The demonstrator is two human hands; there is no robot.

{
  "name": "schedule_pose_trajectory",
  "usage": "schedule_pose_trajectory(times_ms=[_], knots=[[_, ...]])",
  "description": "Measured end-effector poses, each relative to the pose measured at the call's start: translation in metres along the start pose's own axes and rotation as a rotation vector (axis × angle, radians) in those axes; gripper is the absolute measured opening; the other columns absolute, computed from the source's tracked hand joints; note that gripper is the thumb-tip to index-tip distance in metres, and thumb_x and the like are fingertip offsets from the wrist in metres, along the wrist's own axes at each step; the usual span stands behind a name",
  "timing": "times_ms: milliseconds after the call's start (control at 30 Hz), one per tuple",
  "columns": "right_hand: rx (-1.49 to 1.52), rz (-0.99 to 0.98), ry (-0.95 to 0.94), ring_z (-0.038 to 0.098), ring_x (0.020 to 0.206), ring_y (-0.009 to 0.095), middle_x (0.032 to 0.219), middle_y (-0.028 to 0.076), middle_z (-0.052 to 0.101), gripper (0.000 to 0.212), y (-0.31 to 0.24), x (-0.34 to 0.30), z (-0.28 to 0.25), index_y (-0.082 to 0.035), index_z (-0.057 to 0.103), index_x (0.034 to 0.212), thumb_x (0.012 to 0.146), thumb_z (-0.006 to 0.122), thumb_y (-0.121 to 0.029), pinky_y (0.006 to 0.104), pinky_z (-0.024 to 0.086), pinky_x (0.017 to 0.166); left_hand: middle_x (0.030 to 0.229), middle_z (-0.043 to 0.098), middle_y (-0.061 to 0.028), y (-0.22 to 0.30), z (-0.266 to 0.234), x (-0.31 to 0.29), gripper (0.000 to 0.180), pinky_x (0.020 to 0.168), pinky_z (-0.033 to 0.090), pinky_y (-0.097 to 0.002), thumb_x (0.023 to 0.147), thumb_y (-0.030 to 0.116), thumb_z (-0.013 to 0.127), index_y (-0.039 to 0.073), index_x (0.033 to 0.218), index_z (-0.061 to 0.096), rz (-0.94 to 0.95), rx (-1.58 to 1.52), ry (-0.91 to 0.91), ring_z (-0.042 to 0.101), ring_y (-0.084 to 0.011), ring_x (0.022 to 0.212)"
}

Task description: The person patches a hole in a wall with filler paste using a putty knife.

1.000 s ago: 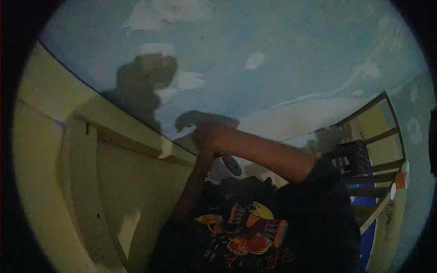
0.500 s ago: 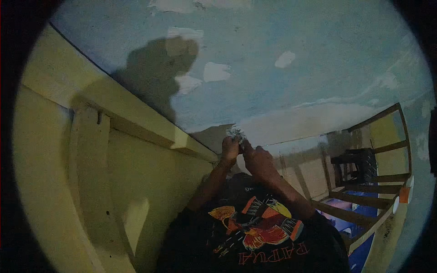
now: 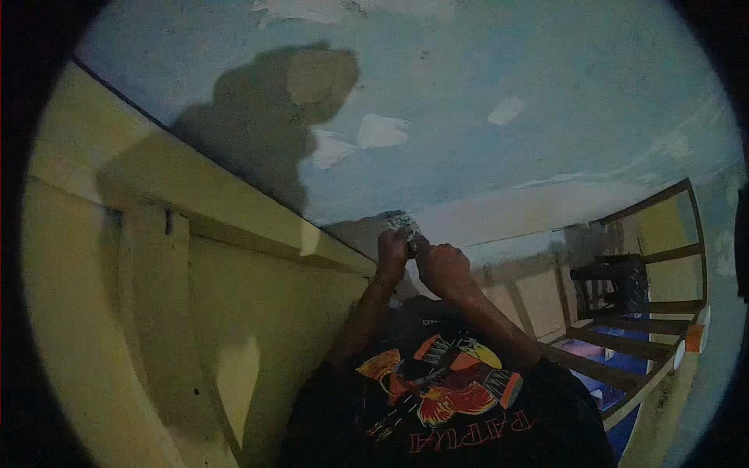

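Head view: a small mottled object (image 3: 405, 224) is held up by the left hand (image 3: 392, 256) before the patched blue surface (image 3: 468, 148); the right hand (image 3: 445, 269) is curled beside it, presumably for steadying, though its grip cannot be told.

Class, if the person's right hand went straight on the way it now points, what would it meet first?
Going up and leftward, the right hand would probably first meet the whitish, rough-looking thing at the left hand, though depth is unclear.
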State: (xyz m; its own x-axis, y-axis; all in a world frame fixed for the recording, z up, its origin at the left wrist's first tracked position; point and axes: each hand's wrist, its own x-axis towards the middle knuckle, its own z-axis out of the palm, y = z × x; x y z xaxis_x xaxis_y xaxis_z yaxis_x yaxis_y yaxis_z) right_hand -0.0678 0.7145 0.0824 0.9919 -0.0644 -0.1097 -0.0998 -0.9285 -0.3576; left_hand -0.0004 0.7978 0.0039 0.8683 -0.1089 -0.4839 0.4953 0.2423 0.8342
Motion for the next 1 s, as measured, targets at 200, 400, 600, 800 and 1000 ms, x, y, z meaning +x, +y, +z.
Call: schedule_pose_trajectory(times_ms=[200, 400, 600, 800, 1000], knots=[[0.01, 0.07, -0.114, 0.055, 0.063, 0.03, 0.065, 0.017, 0.054, 0.018, -0.005, 0.003, -0.011, 0.002, 0.05, 0.08, 0.072, 0.044, -0.013, 0.0374, 0.045, 0.053, 0.05, 0.041, -0.0047, -0.022, -0.021, 0.024, 0.025, 0.039, 0.035, -0.0287, 0.073, 0.014, 0.048, 0.004, 0.052, 0.041, 0.429, 0.383, -0.325, 0.04, -0.0119, 0.042], [0.043, 0.097, -0.136, 0.055, 0.07, 0.03, 0.072, 0.019, 0.054, 0.019, -0.006, -0.007, -0.019, 0.002, 0.051, 0.08, 0.07, 0.045, -0.014, 0.0376, 0.045, 0.058, 0.051, 0.039, -0.0024, -0.015, -0.009, 0.0, 0.022, 0.043, 0.036, -0.0292, 0.073, 0.013, 0.046, 0.005, 0.054, 0.039, 0.093, -0.252, -0.272, 0.04, -0.014, 0.044], [-0.001, -0.01, 0.005, 0.054, 0.056, 0.031, 0.058, 0.016, 0.053, 0.017, 0.001, -0.002, 0.008, 0.0, 0.049, 0.082, 0.073, 0.042, -0.013, 0.0388, 0.044, 0.049, 0.05, 0.037, -0.0023, -0.026, -0.018, 0.015, 0.02, 0.043, 0.037, -0.0299, 0.072, 0.011, 0.046, 0.004, 0.055, 0.04, 0.163, 0.075, -0.279, 0.039, -0.0127, 0.044], [-0.036, 0.031, -0.038, 0.054, 0.059, 0.03, 0.064, 0.016, 0.054, 0.018, 0.007, -0.004, 0.013, -0.002, 0.049, 0.083, 0.074, 0.041, -0.014, 0.039, 0.044, 0.053, 0.054, 0.039, -0.0006, -0.008, -0.019, 0.007, 0.019, 0.047, 0.038, -0.0297, 0.074, 0.016, 0.048, 0.005, 0.06, 0.041, 0.13, 0.257, -0.394, 0.043, -0.013, 0.054], [-0.062, 0.08, -0.102, 0.055, 0.061, 0.03, 0.064, 0.016, 0.054, 0.018, -0.006, 0.004, -0.005, -0.002, 0.049, 0.085, 0.073, 0.041, -0.014, 0.0386, 0.045, 0.054, 0.056, 0.04, -0.0018, -0.012, -0.02, 0.02, 0.019, 0.049, 0.039, -0.0274, 0.074, 0.018, 0.049, 0.004, 0.064, 0.044, 0.359, 1.069, -0.211, 0.046, -0.0122, 0.059]])
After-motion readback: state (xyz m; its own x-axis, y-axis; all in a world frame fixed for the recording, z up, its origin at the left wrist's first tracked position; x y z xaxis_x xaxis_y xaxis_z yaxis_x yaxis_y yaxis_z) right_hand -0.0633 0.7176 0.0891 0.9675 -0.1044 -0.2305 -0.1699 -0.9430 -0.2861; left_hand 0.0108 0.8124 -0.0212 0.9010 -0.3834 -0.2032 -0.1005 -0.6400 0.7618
